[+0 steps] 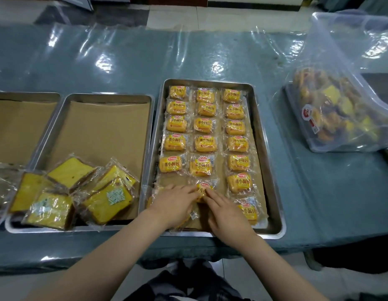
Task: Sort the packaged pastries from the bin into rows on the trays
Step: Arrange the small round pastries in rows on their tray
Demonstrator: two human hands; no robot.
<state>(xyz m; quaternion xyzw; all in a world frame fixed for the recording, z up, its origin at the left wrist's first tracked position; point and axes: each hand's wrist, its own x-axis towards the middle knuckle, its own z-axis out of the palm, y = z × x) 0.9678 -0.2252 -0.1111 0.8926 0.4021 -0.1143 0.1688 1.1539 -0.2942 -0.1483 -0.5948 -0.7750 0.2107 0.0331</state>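
Head view: both hands are resting w/ fingers fairly straight on one small yellow-wrapped bread packet at the near end of the middle row in the right-most shallow steel tray. Left hand and right hand are touching it from either side, not pinching. The tray is holding approx. three rows of such packets. The paper-lined middle steel tray is holding clear-wrapped yellow cake slices. The clear plastic bin, right, is holding mixed pastries.
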